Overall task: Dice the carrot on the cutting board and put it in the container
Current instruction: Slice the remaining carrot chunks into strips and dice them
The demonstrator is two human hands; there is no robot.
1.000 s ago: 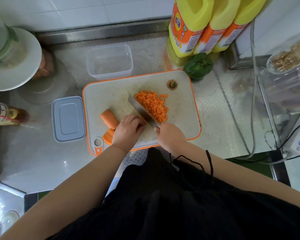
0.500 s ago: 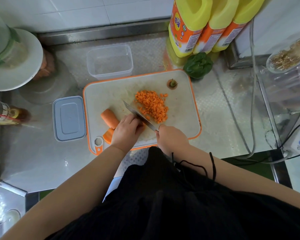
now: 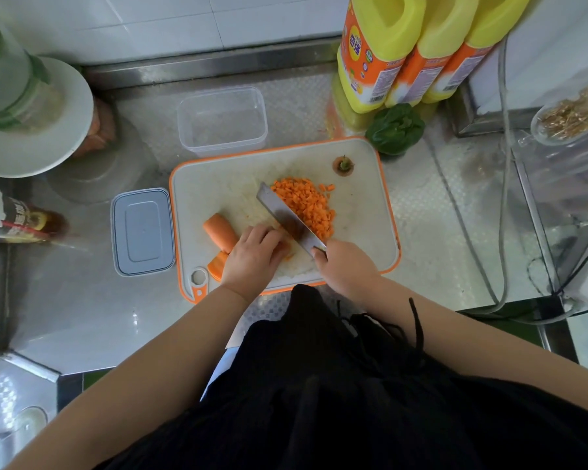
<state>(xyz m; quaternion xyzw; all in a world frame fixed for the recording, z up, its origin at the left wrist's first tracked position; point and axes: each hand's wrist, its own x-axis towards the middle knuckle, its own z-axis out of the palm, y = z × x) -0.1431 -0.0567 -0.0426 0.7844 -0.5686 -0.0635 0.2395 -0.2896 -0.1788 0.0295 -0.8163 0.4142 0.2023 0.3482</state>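
Left arm: bare forearm enters from lower left of frame, runs up to centre.
Left hand (image 3: pixel 253 254): palm down at centre, knuckles up, fingers curled downward; what lies under them is hidden.
Right arm: bare forearm enters from right edge, angles up-left to centre.
Right hand (image 3: pixel 345 266): just right of the left hand, fingers wrapped round a handle, back of hand up.

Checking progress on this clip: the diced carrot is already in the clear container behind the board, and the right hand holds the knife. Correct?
Not quite. In the head view the clear container holds no carrot; the diced carrot still lies in a pile on the cutting board. The right hand does hold the knife.
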